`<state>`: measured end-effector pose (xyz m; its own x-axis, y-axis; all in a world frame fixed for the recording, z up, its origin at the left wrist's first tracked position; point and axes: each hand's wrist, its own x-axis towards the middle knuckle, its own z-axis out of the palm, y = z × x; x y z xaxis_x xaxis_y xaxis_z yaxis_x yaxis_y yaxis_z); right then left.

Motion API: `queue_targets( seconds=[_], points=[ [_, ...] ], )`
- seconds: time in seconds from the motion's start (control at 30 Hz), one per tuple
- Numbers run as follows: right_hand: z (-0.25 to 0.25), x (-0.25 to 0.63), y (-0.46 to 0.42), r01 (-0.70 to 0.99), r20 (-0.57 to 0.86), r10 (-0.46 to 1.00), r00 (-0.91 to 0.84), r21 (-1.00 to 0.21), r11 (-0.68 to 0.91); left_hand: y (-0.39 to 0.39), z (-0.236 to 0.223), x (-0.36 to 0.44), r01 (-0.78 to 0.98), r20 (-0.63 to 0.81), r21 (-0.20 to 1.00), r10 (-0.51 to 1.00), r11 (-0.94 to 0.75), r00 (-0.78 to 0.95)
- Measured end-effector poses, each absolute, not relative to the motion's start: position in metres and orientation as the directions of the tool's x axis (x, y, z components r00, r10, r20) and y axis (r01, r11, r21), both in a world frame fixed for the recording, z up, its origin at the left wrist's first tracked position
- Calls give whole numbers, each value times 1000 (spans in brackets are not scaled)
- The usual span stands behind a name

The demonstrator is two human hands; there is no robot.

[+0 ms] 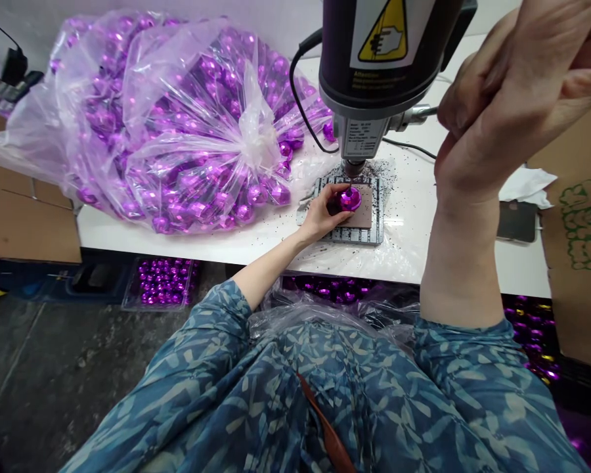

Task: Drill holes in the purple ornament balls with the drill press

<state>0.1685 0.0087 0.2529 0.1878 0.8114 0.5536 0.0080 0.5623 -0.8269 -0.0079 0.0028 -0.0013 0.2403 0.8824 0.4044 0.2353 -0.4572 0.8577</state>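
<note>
With thumb and fingers my left hand (pixel 322 213) grips a shiny purple faceted ball (pixel 350 199) from its left side. The ball sits on a flat brown board (pixel 363 217) over the slotted metal base plate (pixel 374 234) of a bench drill press (pixel 364 128). Straight above the ball is the drill's chuck (pixel 353 168), its bit reaching down to the ball's top. My right hand (pixel 492 98) is raised at the drill's right side, fingers closed around the feed lever (pixel 427 112); the lever's end is hidden inside the hand.
A big clear plastic bag (pixel 192 131) of purple balls fills the table's left. Dark shavings (pixel 385 172) lie around the base. A phone (pixel 517 221), white tissue (pixel 529 186) and cardboard box (pixel 578 249) are at right. A clear tray (pixel 162 282) of purple balls stands below the table edge.
</note>
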Motion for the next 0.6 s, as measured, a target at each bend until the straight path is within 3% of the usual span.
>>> queue_targets(
  seconds=[0.23, 0.6],
  points=[
    [234, 165, -9, 51, 576, 744, 340, -801, 596, 2, -2, -7, 219, 392, 873, 894, -436, 216],
    [184, 173, 11, 89, 653, 663, 366, -734, 674, 6, -12, -9, 167, 436, 862, 868, -479, 237]
  ],
)
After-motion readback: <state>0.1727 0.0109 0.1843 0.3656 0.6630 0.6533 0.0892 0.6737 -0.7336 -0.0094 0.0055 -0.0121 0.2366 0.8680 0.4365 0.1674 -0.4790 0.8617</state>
